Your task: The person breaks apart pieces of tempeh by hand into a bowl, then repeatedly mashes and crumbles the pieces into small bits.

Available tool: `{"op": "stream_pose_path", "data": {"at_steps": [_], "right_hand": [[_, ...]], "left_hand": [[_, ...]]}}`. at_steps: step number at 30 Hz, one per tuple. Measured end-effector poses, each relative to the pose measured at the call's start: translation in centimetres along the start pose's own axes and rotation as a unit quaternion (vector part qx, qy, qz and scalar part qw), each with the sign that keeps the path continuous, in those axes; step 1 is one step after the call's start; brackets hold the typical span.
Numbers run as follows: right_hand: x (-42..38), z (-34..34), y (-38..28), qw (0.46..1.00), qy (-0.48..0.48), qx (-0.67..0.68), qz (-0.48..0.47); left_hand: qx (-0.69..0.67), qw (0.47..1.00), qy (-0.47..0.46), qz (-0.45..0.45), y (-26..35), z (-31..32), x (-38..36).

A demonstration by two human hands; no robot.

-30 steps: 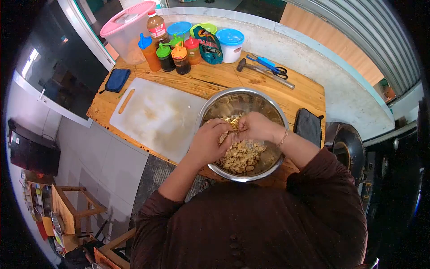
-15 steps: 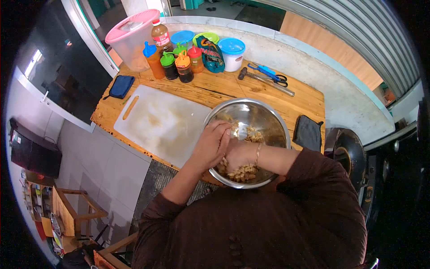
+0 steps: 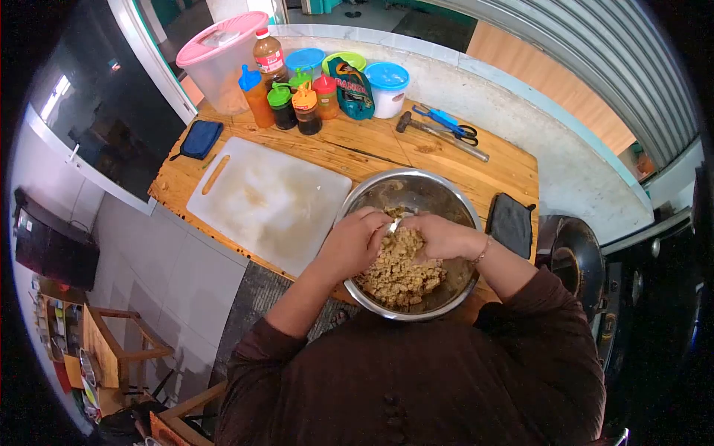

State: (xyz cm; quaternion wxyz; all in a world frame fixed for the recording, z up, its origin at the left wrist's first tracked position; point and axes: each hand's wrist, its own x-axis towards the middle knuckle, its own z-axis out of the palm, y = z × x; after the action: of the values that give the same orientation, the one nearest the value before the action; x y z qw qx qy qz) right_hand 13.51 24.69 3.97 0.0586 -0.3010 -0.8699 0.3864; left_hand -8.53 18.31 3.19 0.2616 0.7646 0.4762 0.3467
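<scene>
A wide steel bowl (image 3: 465, 199) stands at the table's front edge, holding a crumbly light-brown mixture (image 3: 401, 276). Over its left rim, my left hand (image 3: 357, 239) has its fingers curled inward. My right hand (image 3: 445, 236) reaches in from the right, fingertips bent close to those of my left hand. Between the two hands shows a small silvery, shiny piece (image 3: 394, 224), mostly covered by fingers; I cannot tell what it is. Bits of mixture lie right under the fingertips.
Left of the bowl lies a white cutting board (image 3: 286, 197). Sauce bottles (image 3: 306, 111), lidded tubs (image 3: 387, 93) and a pink-lidded container (image 3: 223, 70) line the back. A hammer (image 3: 439, 134) and scissors (image 3: 446, 120) lie behind the bowl, a dark cloth (image 3: 510, 225) to its right.
My right hand has drawn up and rightward out of the mixture, toward my left hand's fingertips. More of the mixture now shows, and the silvery piece has appeared between the hands.
</scene>
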Motion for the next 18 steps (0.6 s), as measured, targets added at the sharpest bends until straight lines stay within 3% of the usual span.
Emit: {"op": "stream_pose_path", "data": {"at_steps": [1, 4, 10, 13, 16, 18], "right_hand": [[-0.2, 0.0, 0.2, 0.998, 0.028, 0.042, -0.043], [-0.6, -1.5, -1.5, 0.952, -0.026, 0.233, 0.198], [-1.0, -1.4, -3.7, 0.956, -0.012, 0.16, 0.247], [-1.0, -0.4, -0.5, 0.997, 0.039, -0.049, -0.047], [-1.8, -0.3, 0.0, 0.998, -0.032, -0.044, -0.009], [-2.1, -0.4, -1.5, 0.977, -0.145, -0.141, 0.07]], "left_hand": [[-0.009, 1.0, 0.006, 0.007, 0.0, 0.0, 0.0], [-0.012, 0.999, 0.003, 0.03, -0.4, 0.1, 0.0], [0.028, 0.997, 0.005, 0.067, -0.4, 0.2, -0.1], [0.039, 0.997, -0.003, 0.062, -0.7, 0.4, -0.3], [0.042, 0.998, -0.03, 0.03, -0.2, 0.2, -0.5], [0.048, 0.998, -0.033, 0.021, -0.1, 0.2, -0.5]]}}
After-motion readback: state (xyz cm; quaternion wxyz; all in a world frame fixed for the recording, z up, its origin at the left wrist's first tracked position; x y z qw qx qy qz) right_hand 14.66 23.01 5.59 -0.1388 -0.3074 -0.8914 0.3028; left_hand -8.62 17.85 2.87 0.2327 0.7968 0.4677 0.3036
